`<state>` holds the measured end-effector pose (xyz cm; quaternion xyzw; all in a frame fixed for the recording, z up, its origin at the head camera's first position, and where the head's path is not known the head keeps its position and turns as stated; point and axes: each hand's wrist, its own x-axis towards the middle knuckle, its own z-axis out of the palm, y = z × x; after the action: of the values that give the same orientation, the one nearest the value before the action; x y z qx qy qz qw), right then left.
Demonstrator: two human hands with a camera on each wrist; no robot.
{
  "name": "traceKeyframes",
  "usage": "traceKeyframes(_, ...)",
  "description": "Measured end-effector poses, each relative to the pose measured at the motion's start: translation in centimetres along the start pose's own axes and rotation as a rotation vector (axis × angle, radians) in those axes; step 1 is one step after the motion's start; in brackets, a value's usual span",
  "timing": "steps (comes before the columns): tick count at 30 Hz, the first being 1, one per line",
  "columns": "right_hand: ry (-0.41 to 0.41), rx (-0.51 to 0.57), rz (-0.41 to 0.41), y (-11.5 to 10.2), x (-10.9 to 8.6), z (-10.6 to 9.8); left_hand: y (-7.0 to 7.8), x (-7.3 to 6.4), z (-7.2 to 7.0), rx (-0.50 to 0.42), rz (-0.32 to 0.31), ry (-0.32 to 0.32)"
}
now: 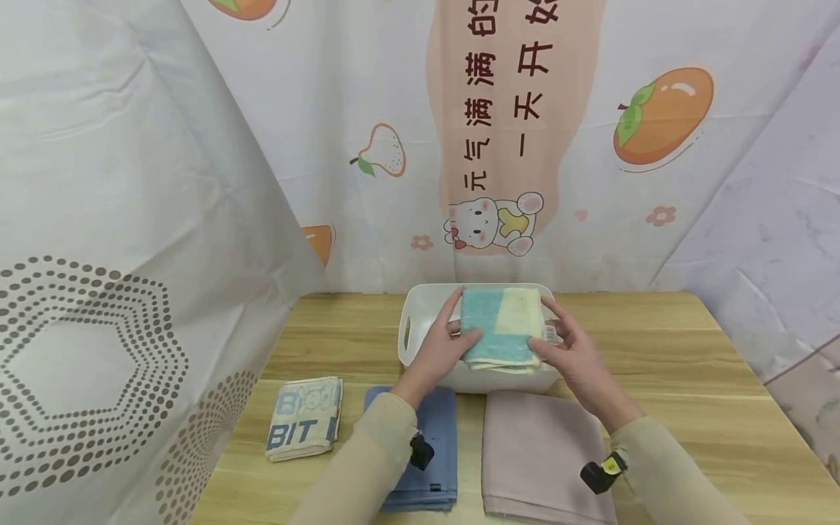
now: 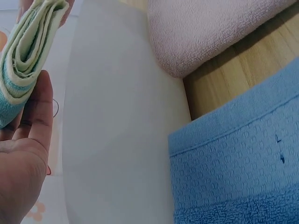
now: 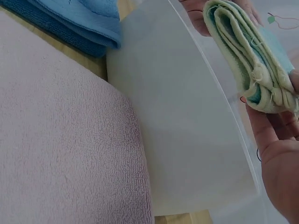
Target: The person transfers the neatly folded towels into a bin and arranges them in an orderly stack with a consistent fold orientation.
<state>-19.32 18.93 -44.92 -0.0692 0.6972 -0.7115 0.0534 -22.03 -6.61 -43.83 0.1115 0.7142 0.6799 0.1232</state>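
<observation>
A folded towel (image 1: 500, 324) in teal and pale yellow is held up between both hands, over the white plastic basket (image 1: 420, 300). My left hand (image 1: 441, 346) grips its left side, thumb on the front face. On the opposite side my right hand (image 1: 577, 359) grips it with the thumb in front and fingers behind. Both wrist views show the towel's layered folded edge, with the left fingers (image 2: 41, 109) under it and the right hand (image 3: 280, 163) at its end. Part of the basket's inside is hidden behind the towel.
In front of the basket lie a folded blue towel (image 1: 436, 437) and a folded pink towel (image 1: 541, 452). A cream towel with blue lettering (image 1: 305, 418) lies at the left of the wooden table (image 1: 682, 379). A printed curtain (image 1: 387, 233) hangs behind.
</observation>
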Motion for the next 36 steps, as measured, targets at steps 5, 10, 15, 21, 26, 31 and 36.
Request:
traceKeyframes(5,-0.016,-0.021,-0.010,0.0,0.0,-0.2,-0.1,0.1,-0.3,0.023,0.033,0.002)
traceKeyframes(10,-0.014,-0.168,0.006,0.1,-0.1,-0.4,-0.4,0.0,-0.7,0.060,0.056,0.012)
traceKeyframes(15,-0.038,-0.241,0.015,0.0,0.0,-0.4,-0.3,-0.1,-0.9,0.143,0.076,0.016)
traceKeyframes(21,-0.068,-0.244,0.024,-0.2,0.1,-0.5,-0.5,-0.1,-1.2,0.193,0.079,0.013)
traceKeyframes(26,-0.110,-0.261,0.010,-0.2,0.3,-0.7,-0.6,0.1,-1.4,0.217,0.057,0.014)
traceKeyframes(31,-0.163,-0.305,0.013,-0.3,0.8,-0.9,-0.4,0.6,-1.5,0.224,0.029,0.020)
traceKeyframes(36,-0.172,-0.350,0.037,-0.5,1.5,-0.7,-0.3,1.4,-1.7,0.263,0.006,0.028)
